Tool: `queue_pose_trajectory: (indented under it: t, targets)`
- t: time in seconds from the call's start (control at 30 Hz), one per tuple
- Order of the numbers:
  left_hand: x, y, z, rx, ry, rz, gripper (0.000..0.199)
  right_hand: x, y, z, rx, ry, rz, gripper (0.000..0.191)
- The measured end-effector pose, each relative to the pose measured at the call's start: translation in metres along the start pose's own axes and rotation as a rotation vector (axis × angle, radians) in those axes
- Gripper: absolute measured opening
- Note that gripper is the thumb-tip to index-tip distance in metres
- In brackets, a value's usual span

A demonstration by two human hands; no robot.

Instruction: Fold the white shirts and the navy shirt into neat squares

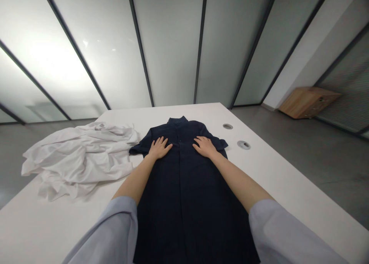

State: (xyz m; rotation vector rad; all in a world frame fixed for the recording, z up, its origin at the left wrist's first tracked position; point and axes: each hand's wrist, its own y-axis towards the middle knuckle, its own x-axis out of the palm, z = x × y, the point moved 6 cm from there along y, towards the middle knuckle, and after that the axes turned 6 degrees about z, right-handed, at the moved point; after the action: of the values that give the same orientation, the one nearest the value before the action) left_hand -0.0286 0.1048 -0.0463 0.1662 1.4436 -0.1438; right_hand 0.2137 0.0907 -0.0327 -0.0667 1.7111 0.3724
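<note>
So the dark shirt is lying front-up along the bench, collar toward the far edge, directly under the fingers: left hand and right hand are equally close, flat either side of the placket, loosely spread, gripping nothing. Crumpled white cloth by the left edge, frosted glass panels beyond the far one.

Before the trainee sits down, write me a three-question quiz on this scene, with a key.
1. True or false: the left hand and the right hand both lie on the dark shirt.
2. Where is the heaped white cloth, as the person sees it? A) right of the shirt; B) left of the shirt; C) on top of the shirt.
3. How many round fittings show in the table?

Key: 1. True. 2. B. 3. Two.
</note>
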Motion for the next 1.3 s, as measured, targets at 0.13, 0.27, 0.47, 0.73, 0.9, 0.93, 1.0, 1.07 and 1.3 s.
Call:
queue_pose_trajectory:
  t: [0.13,0.27,0.47,0.73,0.9,0.93,1.0,1.07,1.3]
  targets:
    - [-0.004,0.001,-0.008,0.048,0.002,0.026,0.069,-0.002,0.001,0.007,0.049,-0.033,0.076,0.05]
    - [-0.004,-0.004,-0.003,0.069,0.033,0.049,0.076,-0.002,-0.001,0.008,0.129,-0.086,0.111,0.051]
    - [-0.002,-0.016,-0.002,0.089,0.048,0.044,0.082,0.003,-0.007,0.005,0.147,-0.065,0.059,0.054]
    - [-0.011,-0.019,0.006,-0.038,0.016,-0.035,0.08,-0.005,-0.017,0.008,0.034,-0.088,0.12,0.051]
    - [-0.01,-0.014,0.027,-0.201,0.023,0.075,0.079,-0.028,-0.032,0.029,0.026,-0.171,0.248,0.056]
    - [-0.01,-0.015,0.03,-0.21,0.027,0.116,0.077,-0.031,-0.036,0.033,0.007,-0.175,0.253,0.058]
    - [-0.009,-0.016,0.033,-0.212,0.027,0.185,0.072,-0.032,-0.045,0.041,-0.057,-0.182,0.238,0.056]
    - [-0.008,-0.018,0.032,-0.205,0.015,0.218,0.068,-0.03,-0.052,0.046,-0.14,-0.188,0.2,0.05]
    - [-0.008,-0.018,0.029,-0.203,-0.019,0.23,0.065,-0.023,-0.05,0.052,-0.241,-0.119,0.15,0.033]
